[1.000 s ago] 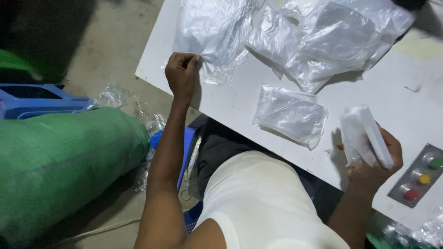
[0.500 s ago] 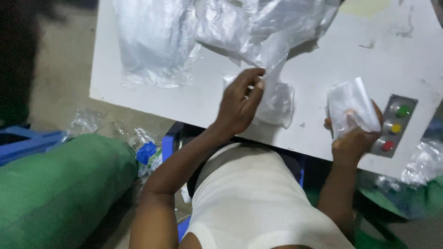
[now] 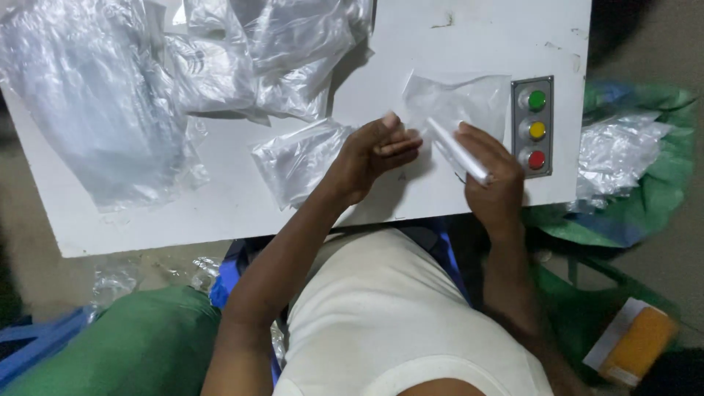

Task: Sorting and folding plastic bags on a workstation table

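Observation:
My left hand [image 3: 375,150] and my right hand [image 3: 490,176] are close together over a white table [image 3: 220,213]. Between them lies a clear plastic bag [image 3: 458,103], flat on the table. My right hand grips a folded white item [image 3: 458,150] with its end at the bag's mouth. The fingers of my left hand pinch the bag's near edge. A second small clear bag [image 3: 297,158] lies just left of my left hand.
A heap of clear plastic bags [image 3: 132,81] covers the table's far left. A grey panel with green, yellow and red buttons [image 3: 535,125] sits at the table's right edge. Green sacks lie at left [image 3: 125,345] and right [image 3: 623,213]; the right one holds crumpled plastic [image 3: 616,154].
My left hand came from the bag heap at the left to the right hand. A clear bag now lies flat between both hands, and the white item points into it.

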